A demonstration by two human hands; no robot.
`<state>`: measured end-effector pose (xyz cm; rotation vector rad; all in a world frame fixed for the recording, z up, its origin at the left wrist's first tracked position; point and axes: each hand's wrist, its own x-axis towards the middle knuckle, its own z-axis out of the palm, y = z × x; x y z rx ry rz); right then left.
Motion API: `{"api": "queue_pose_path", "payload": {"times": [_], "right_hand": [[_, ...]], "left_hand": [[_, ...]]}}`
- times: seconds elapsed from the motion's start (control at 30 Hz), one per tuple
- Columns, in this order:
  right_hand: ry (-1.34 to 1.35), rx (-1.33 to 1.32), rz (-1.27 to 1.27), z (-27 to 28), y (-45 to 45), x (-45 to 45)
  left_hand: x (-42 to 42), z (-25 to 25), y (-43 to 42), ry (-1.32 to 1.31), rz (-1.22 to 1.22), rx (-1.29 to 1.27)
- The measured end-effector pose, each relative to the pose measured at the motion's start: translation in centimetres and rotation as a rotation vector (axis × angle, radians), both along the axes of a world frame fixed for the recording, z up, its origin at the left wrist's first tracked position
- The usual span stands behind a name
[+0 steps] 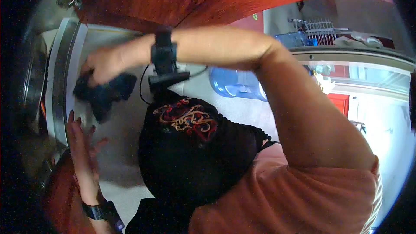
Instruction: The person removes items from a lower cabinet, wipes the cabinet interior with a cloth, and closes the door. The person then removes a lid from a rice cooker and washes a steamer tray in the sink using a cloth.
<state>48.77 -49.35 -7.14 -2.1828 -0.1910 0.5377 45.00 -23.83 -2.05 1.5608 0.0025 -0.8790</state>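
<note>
My right hand [102,65], slightly blurred, grips a dark cloth [106,93] against a grey flat surface [123,147] at the left. A black band with a device [164,56] is strapped round that wrist, and a thin cable hangs from it. Lower down, my left hand [84,147] has its fingers spread, with nothing visible in it, beside a pale metal-like edge [60,82]. Another black band [102,212] circles the left wrist. Between the arms is black clothing [186,160] with red and gold embroidery.
A red wooden panel [130,0] spans the top. A blue water bottle [238,82] is behind my right forearm. At the upper right, a wire rack [320,30] stands above a ledge [355,56]. Shiny metal [34,73] lies at the far left.
</note>
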Motion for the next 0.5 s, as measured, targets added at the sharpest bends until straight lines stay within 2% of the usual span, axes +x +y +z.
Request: {"api": "queue_pose_path", "payload": {"times": [0.03, 0.07, 0.1, 0.13, 0.17, 0.27, 0.33, 0.4, 0.43, 0.47, 0.5], "right_hand": [[-0.020, 0.231, -0.003, 1.9, 0.6, -1.8], [-0.184, 0.350, 0.036, -0.9, 2.4, -1.9], [-0.093, 0.448, 0.130, 1.1, 2.7, -2.9], [-0.179, 0.529, 0.217, 0.5, 2.9, -3.0], [-0.196, 0.707, 0.290, -1.3, 3.0, -2.3], [0.246, 0.934, 0.243, 3.4, -0.3, -3.6], [0.232, 0.816, 0.011, 5.3, -3.9, -4.1], [0.400, 0.908, -0.315, 5.9, -5.4, -5.0], [0.411, 0.864, -0.470, 6.7, -6.5, -6.3], [0.553, 0.703, -0.621, 8.0, -8.3, -8.6], [0.401, 0.821, -0.710, 8.8, -10.5, -12.7]], "left_hand": [[0.7, -0.2, -0.2, 0.088, 0.017, -0.107], [1.4, -0.5, -0.4, 0.180, 0.034, -0.208], [2.2, -1.0, -1.3, 0.270, 0.042, -0.267], [2.9, -1.2, -2.7, 0.360, 0.049, -0.325], [3.4, -1.0, -3.9, 0.303, -0.024, -0.233], [5.1, 1.1, -3.4, 0.088, -0.206, 0.051], [7.0, 1.6, -4.5, 0.072, -0.217, 0.090], [8.9, 4.2, -2.1, 0.098, -0.129, 0.138], [9.4, 5.8, -1.5, 0.129, -0.062, 0.136], [9.3, 7.3, -1.4, 0.158, 0.004, 0.124], [9.0, 8.5, -1.4, 0.094, -0.057, 0.162]]}}
